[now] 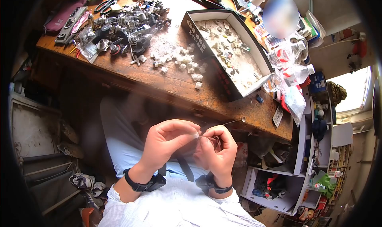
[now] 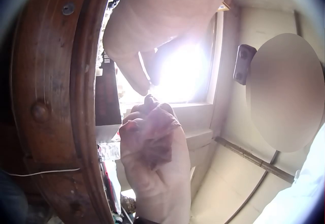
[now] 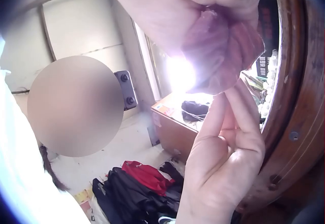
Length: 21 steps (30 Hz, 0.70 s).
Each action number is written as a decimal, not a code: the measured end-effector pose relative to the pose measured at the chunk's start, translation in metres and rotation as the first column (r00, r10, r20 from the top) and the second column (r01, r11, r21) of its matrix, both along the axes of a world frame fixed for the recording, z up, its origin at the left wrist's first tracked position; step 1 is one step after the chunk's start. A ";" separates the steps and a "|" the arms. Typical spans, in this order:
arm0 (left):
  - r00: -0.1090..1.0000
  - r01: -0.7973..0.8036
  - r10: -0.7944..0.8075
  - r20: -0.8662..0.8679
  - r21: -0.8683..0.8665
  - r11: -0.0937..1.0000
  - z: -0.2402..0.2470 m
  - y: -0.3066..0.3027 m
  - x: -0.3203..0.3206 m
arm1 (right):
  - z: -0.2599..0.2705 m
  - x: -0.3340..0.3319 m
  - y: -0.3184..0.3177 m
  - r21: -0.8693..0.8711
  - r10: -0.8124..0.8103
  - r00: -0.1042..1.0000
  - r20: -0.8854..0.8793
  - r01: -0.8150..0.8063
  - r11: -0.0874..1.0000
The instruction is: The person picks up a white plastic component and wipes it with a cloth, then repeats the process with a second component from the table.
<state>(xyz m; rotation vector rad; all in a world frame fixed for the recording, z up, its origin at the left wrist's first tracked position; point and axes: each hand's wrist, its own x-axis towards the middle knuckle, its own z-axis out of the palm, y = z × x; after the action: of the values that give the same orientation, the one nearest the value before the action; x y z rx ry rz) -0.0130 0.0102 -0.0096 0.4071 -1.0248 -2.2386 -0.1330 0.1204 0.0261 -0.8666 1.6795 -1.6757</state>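
Above the lap, in the head view, both hands meet at the fingertips. My left hand (image 1: 161,141) pinches a small whitish plastic piece (image 1: 195,135) between thumb and fingers; most of it is hidden by the fingertips. Curled in my right hand (image 1: 218,153) is a crumpled reddish-brown cloth (image 1: 217,141), its folds bunched against the palm. The right thumb and index finger come right up to the whitish piece. In the right wrist view the cloth (image 3: 218,51) hangs from the right hand just over the left fingertips (image 3: 219,102).
Many small white plastic pieces (image 1: 183,60) lie loose on the wooden table (image 1: 159,82). Behind them is a heap of bulbs and metal parts (image 1: 139,24). A black-sided open box (image 1: 211,70) holds small bits; plastic bottles (image 1: 296,74) stand to its right.
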 end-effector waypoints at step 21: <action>1.000 -0.025 0.024 -0.010 -0.118 0.993 0.001 0.002 0.000 | 0.002 0.000 0.001 0.008 0.033 0.998 -0.051 -0.032 0.999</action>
<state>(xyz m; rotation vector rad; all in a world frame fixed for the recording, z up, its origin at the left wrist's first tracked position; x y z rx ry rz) -0.0131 0.0125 -0.0088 0.3556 -1.1354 -2.1434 -0.1328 0.1210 0.0281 -0.9357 1.6953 -1.6375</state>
